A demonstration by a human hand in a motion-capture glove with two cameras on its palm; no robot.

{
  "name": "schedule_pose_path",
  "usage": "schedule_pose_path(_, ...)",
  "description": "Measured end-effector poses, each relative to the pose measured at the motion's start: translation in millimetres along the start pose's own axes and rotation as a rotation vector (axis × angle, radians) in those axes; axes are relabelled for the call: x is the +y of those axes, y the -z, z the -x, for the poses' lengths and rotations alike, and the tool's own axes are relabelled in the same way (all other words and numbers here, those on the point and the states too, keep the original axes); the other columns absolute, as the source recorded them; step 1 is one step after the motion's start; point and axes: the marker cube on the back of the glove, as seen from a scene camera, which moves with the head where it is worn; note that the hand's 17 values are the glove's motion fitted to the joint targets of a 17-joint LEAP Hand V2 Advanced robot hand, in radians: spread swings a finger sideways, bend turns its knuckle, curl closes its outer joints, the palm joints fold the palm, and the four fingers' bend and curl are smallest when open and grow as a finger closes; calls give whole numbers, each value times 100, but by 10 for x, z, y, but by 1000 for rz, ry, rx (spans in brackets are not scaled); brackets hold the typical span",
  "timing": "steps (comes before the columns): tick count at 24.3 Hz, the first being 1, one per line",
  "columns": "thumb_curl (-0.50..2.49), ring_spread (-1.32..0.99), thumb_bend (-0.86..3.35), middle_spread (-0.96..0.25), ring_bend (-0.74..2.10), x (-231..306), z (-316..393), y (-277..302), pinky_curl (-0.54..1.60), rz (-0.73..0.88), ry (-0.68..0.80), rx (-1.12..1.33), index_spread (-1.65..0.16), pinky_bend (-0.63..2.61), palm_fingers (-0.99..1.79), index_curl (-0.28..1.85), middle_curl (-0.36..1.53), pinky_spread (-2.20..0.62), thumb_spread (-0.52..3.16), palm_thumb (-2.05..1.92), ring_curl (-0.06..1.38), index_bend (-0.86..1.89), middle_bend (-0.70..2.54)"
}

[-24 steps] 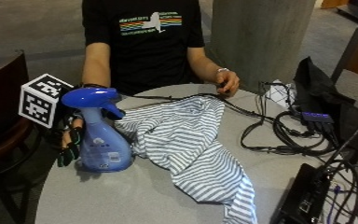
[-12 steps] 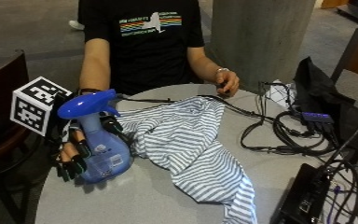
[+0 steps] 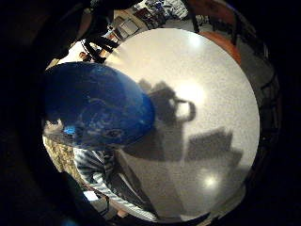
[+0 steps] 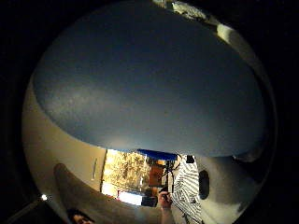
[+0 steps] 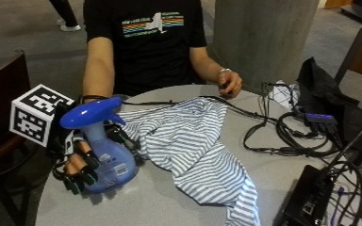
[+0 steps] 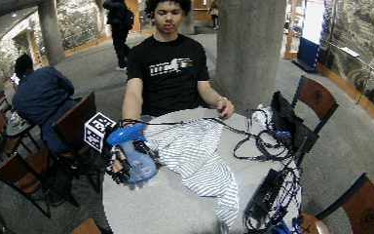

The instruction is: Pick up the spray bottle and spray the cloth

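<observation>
A blue spray bottle (image 5: 110, 162) is tilted at the left side of the round table (image 5: 156, 207), its nozzle facing the cloth. My gloved right hand (image 5: 79, 169) grips its body from the left, fingers curled round it. In the little finger side palm view the bottle's base (image 3: 94, 108) hangs just above the tabletop (image 3: 202, 94) and casts a shadow there. The bottle (image 4: 149, 79) fills the thumb side palm view. The striped blue and white cloth (image 5: 190, 141) lies crumpled in the table's middle, right beside the bottle. The bare left hand (image 5: 231, 86) rests at the far edge.
Black cables (image 5: 275, 136) loop over the right side of the table, next to a black bag (image 5: 322, 101) and a dark device (image 5: 306, 202) at the right front edge. A wooden chair (image 5: 2, 89) stands left of my hand. A concrete pillar (image 5: 256, 37) rises behind.
The bottle stood upright with my hand beside it; now my fingers wrap it, and it is tilted and raised slightly toward the table's front left.
</observation>
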Motion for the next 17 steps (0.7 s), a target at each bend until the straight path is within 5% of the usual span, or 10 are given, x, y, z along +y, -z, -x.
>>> schedule_pose_path(6, 52, -1, 0, -5, 18, -20, -21, -29, 21, 3, -1, -56, -23, 14, 97, 46, 40, 26, 83, 96, 31, 46, 27)
schedule_pose_path(17, 60, -13, -2, -9, 47, 55, 29, -47, 32, -88, 47, -45, -17, 24, 130, 50, 46, -1, 56, 104, 44, 34, 36)
